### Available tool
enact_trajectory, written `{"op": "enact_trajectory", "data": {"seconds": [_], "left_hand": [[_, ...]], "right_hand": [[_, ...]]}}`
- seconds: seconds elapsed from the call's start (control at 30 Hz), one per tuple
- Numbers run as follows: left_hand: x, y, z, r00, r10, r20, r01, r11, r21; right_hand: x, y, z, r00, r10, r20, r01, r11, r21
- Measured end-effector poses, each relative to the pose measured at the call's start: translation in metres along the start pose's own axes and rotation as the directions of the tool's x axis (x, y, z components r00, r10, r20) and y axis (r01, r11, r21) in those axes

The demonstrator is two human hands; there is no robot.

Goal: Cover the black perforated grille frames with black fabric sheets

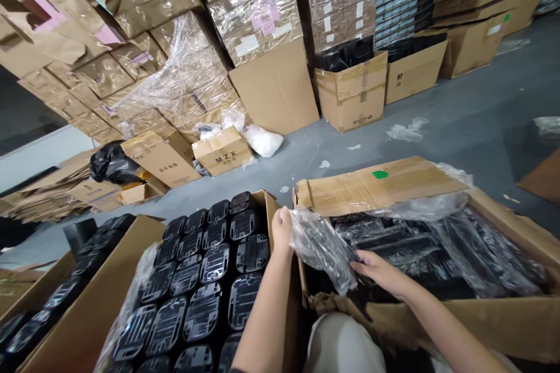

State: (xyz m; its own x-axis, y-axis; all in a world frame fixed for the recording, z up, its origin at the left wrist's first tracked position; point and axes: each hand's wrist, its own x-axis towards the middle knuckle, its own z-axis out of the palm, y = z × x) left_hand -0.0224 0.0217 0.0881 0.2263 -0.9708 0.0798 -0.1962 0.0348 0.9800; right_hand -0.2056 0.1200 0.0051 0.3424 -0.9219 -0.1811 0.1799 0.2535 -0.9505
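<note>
In right carton (503,315) | both hands' fingers (280,222) pinching plastic liner (319,245)

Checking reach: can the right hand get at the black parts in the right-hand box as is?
Probably yes. The right hand is already inside the box; only the plastic liner, held up by the left hand, covers the black parts.

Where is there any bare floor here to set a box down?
The grey floor lies bare between the open flap and the stacked cartons, with plastic scraps. Crowded: the box of black parts, and the lined box at both hands.
</note>
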Motion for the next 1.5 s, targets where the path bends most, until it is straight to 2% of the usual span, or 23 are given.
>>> {"op": "enact_trajectory", "data": {"seconds": [0.13,0.2,0.27,0.37,0.53,0.63,0.7,0.8,0.87,0.93,1.1,1.2,1.37,1.43,1.5], "left_hand": [[0.013,0.02,-0.022,0.98,-0.025,-0.195,-0.009,0.985,-0.171],[0.017,0.032,-0.034,0.955,-0.068,-0.287,-0.018,0.958,-0.286],[0.017,0.041,-0.042,0.942,-0.098,-0.32,-0.032,0.925,-0.379],[0.014,0.045,-0.045,0.963,-0.051,-0.266,-0.053,0.928,-0.37],[0.006,0.038,-0.034,0.981,0.124,-0.148,-0.145,0.979,-0.141],[0.001,0.034,-0.026,0.983,0.091,-0.161,-0.112,0.985,-0.129],[-0.005,0.032,-0.018,0.988,0.046,-0.15,-0.069,0.986,-0.151],[-0.014,0.028,-0.009,1.0,0.02,-0.018,-0.022,0.991,-0.13],[-0.019,0.028,-0.006,0.997,0.026,0.074,-0.02,0.996,-0.086],[-0.022,0.028,-0.008,0.989,0.043,0.14,-0.038,0.998,-0.041],[-0.028,0.028,-0.01,0.961,0.139,0.24,-0.168,0.98,0.106],[-0.03,0.024,-0.008,0.935,0.148,0.321,-0.219,0.956,0.197],[-0.033,0.011,-0.006,0.932,0.176,0.318,-0.296,0.876,0.382],[-0.039,0.004,0.004,0.912,0.208,0.355,-0.364,0.81,0.46],[-0.049,-0.002,0.021,0.872,0.216,0.439,-0.445,0.722,0.529]], "right_hand": [[0.005,-0.005,-0.005,0.995,0.042,0.093,-0.034,0.996,-0.085],[0.01,0.002,-0.008,0.998,0.041,0.057,-0.032,0.989,-0.141],[0.018,0.012,-0.01,0.999,0.024,-0.048,-0.035,0.971,-0.239],[0.031,0.022,-0.008,0.976,-0.014,-0.216,-0.088,0.886,-0.455],[0.035,0.018,-0.014,0.961,-0.031,-0.276,-0.149,0.782,-0.605],[0.034,0.018,-0.009,0.95,-0.029,-0.31,-0.199,0.71,-0.675],[0.039,0.023,0.005,0.947,-0.021,-0.322,-0.232,0.649,-0.725],[0.052,0.029,0.032,0.949,0.013,-0.315,-0.271,0.544,-0.794],[0.061,0.026,0.039,0.956,0.039,-0.292,-0.274,0.482,-0.832],[0.07,0.018,0.031,0.959,0.043,-0.281,-0.272,0.428,-0.862],[0.091,-0.006,-0.015,0.929,0.022,-0.369,-0.358,0.3,-0.884],[0.094,-0.011,-0.029,0.925,0.056,-0.375,-0.377,0.245,-0.893],[0.072,-0.024,-0.044,0.945,-0.008,-0.326,-0.319,0.195,-0.928],[0.056,-0.032,-0.052,0.956,-0.065,-0.286,-0.269,0.193,-0.944],[0.039,-0.041,-0.057,0.956,-0.115,-0.271,-0.247,0.19,-0.95]]}}
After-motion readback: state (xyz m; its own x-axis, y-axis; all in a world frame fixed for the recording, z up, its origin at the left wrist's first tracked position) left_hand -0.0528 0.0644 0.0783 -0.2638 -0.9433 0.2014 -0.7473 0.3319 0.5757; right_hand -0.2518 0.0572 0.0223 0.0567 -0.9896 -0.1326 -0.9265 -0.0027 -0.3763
